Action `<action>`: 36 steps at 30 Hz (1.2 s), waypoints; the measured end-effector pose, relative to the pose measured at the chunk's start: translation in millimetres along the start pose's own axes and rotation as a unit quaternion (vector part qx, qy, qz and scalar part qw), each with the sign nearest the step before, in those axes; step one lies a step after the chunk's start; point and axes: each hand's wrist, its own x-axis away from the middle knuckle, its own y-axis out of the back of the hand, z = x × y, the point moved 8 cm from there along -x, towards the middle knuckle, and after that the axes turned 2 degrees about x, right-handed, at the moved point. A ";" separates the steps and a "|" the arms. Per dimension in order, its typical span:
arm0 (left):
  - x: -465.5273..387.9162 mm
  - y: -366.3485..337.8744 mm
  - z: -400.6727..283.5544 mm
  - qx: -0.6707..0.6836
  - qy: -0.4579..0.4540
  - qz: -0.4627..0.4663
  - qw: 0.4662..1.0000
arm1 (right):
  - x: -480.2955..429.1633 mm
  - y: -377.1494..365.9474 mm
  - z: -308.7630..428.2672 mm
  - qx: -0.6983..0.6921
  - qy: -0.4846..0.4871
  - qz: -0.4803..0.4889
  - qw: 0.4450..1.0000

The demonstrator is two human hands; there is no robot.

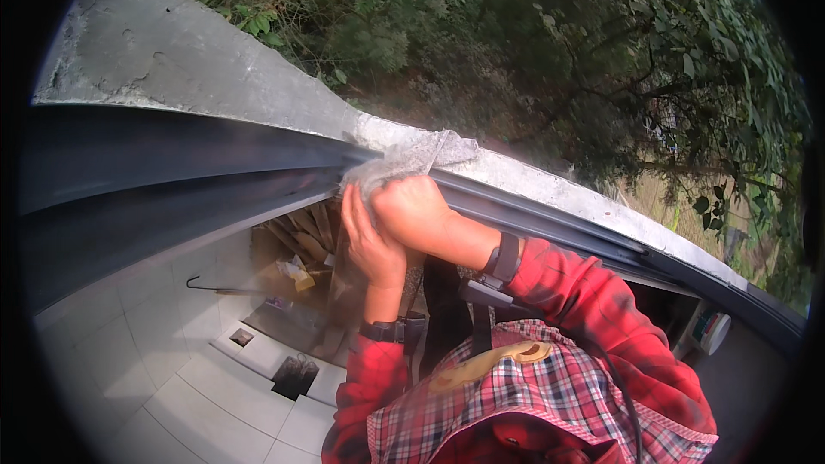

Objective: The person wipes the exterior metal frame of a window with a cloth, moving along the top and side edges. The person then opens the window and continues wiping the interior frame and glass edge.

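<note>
A grey, worn cloth (pixel 406 161) lies bunched over the inner edge of a concrete window sill (pixel 535 183), beside a dark metal window frame (pixel 193 154). My right hand (pixel 412 209) is closed on the cloth and presses it near the frame's corner. Just left of it, my left hand (pixel 370 241) is held upright with its fingers stretched along the cloth's lower edge. Whether those fingers grip the cloth cannot be told. Sliding tracks (pixel 535 206) run from the hands towards the right.
Outside the sill grow dense bushes (pixel 451 32). Below on the left are white wall tiles (pixel 155 296), a metal hook (pixel 222 288), wood pieces (pixel 303 232) and a tiled surface (pixel 225 393) with square openings. A white tub (pixel 712 333) is at the right.
</note>
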 end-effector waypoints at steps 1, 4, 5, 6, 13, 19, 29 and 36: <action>-1.2 -1.1 5.1 0.003 -0.002 -0.004 1.000 | -6.8 0.3 5.5 0.009 0.012 0.005 1.000; -2.4 -9.1 30.5 -0.062 0.037 0.002 0.997 | -30.5 -0.5 24.5 0.088 0.042 0.034 0.995; -0.8 -13.1 40.0 -0.086 0.059 0.016 0.994 | -35.9 -5.0 27.9 0.115 0.035 0.066 0.991; 0.3 -14.0 48.7 -0.120 0.084 0.006 0.989 | -41.8 -8.7 31.4 0.128 0.032 0.085 0.988; -12.4 -5.9 32.5 -0.090 -0.004 0.002 0.996 | -23.3 -31.1 21.3 0.085 0.039 0.082 0.992; -6.6 -15.9 -10.9 -0.168 -0.065 0.139 0.974 | 23.7 -29.9 -4.1 0.041 0.004 0.076 0.996; 79.9 -65.8 -91.1 -0.111 -0.125 0.238 0.957 | 154.1 21.7 -78.5 0.000 -0.020 0.131 0.991; 150.2 -109.9 -178.7 -0.007 -0.164 0.332 0.929 | 280.6 69.9 -130.6 -0.009 -0.110 0.152 0.982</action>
